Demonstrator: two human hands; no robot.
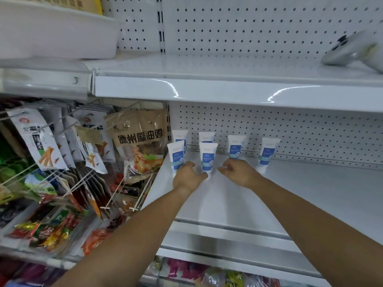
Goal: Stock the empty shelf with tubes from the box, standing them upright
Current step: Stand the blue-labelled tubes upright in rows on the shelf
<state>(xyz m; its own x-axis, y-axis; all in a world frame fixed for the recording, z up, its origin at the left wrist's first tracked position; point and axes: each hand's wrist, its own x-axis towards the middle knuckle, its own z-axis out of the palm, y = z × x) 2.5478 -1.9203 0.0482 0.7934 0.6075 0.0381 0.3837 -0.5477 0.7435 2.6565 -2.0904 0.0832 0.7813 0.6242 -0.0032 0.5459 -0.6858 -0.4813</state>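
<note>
Several white tubes with blue labels stand upright, caps down, on the white lower shelf. Some form a back row along the pegboard, and two stand in front. My left hand sits between the front left tube and the front middle tube, its thumb touching the middle tube's cap. The front left tube's base is hidden behind this hand. My right hand hovers just right of the middle tube, fingers loosely curled and holding nothing. The box is out of view.
The upper shelf overhangs the tubes, with a grey handheld device at its right end. Snack bags hang on hooks to the left. The rightmost back tube has bare shelf to its right.
</note>
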